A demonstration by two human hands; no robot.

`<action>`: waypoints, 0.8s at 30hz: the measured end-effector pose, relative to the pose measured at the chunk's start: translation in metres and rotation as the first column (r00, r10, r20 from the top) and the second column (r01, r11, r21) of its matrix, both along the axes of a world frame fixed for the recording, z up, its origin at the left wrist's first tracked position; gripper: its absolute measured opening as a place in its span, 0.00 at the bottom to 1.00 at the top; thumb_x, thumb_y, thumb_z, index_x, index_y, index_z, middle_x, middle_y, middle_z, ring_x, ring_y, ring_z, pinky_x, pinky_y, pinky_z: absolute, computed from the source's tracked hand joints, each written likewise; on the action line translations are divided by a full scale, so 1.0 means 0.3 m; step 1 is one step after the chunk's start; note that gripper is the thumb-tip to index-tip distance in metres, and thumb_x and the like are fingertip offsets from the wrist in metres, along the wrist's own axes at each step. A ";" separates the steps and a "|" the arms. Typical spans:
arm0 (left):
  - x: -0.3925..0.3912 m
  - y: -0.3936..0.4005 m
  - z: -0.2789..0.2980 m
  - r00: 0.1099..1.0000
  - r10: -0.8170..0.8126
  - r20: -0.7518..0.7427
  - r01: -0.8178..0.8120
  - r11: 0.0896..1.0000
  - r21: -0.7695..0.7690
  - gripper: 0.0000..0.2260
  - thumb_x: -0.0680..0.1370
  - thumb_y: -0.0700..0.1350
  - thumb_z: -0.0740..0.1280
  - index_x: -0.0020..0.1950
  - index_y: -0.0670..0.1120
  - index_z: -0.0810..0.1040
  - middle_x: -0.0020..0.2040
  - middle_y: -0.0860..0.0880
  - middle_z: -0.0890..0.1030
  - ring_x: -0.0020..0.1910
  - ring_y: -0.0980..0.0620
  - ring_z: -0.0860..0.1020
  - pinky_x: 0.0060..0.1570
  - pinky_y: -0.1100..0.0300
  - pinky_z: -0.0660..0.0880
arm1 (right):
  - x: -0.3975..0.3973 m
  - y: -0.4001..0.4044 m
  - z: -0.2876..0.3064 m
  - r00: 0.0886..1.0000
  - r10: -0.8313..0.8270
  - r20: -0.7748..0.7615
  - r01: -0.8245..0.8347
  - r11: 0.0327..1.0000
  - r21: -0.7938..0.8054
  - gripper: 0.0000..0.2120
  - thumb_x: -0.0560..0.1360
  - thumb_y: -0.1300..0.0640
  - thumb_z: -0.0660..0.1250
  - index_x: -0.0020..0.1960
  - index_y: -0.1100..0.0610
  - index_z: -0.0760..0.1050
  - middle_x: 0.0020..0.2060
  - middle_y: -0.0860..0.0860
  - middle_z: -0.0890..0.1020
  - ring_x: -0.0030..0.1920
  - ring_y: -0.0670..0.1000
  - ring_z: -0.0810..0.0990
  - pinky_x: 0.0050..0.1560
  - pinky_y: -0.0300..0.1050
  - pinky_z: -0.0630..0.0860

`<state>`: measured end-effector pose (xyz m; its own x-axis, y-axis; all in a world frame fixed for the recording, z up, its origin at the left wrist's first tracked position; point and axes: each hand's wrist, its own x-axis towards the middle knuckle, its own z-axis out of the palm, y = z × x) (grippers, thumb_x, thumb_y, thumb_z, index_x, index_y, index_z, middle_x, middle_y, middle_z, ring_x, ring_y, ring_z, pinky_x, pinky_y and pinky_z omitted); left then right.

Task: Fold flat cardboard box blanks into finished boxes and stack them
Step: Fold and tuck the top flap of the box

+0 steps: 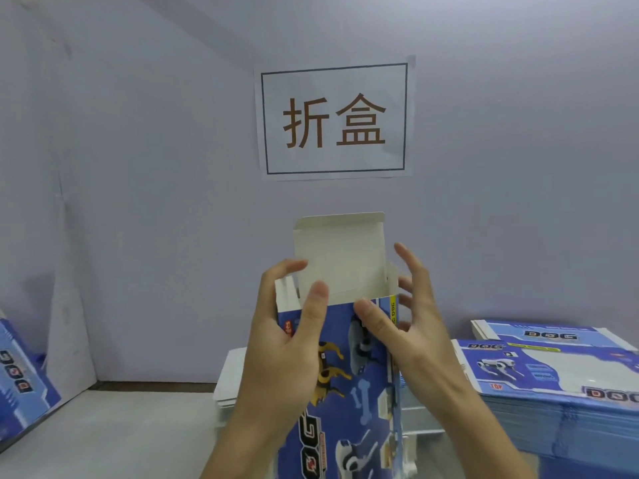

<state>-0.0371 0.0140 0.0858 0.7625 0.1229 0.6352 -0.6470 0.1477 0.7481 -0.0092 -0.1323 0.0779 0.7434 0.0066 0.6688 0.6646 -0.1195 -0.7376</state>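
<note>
Holding a blue printed box [349,368] upright before the wall sign [334,121], the left hand [290,340] is gripping its left edge, thumb on the front, while the right hand [411,326] is pressing its thumb there, fingers spread; the top flap [340,250] is standing open beside the stack of flat blanks [560,385].

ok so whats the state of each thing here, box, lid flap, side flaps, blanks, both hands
box: opened into a tube, held upright, top unclosed
lid flap: standing up, not tucked in
side flaps: up, not folded in
left hand: grips the box's left edge, thumb on the front
right hand: thumb on the front, fingers spread by the right side
stack of flat blanks: unfolded, piled at right
</note>
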 end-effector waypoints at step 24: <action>0.017 -0.026 -0.118 0.968 0.026 -0.251 -0.053 0.993 -0.101 0.28 0.78 0.22 0.51 0.55 0.55 0.72 0.44 0.50 0.79 0.36 0.52 0.81 0.27 0.65 0.76 | -0.060 -0.027 -0.149 1.000 0.024 -0.005 -0.022 0.959 0.284 0.14 0.64 0.54 0.62 0.47 0.42 0.78 0.39 0.52 0.81 0.30 0.44 0.77 0.28 0.30 0.69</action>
<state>-0.0320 0.0062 0.0505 0.8880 0.2131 0.4076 -0.4493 0.2129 0.8676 -0.0272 -0.1404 0.0332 0.7511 -0.1652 0.6392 0.6581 0.1108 -0.7447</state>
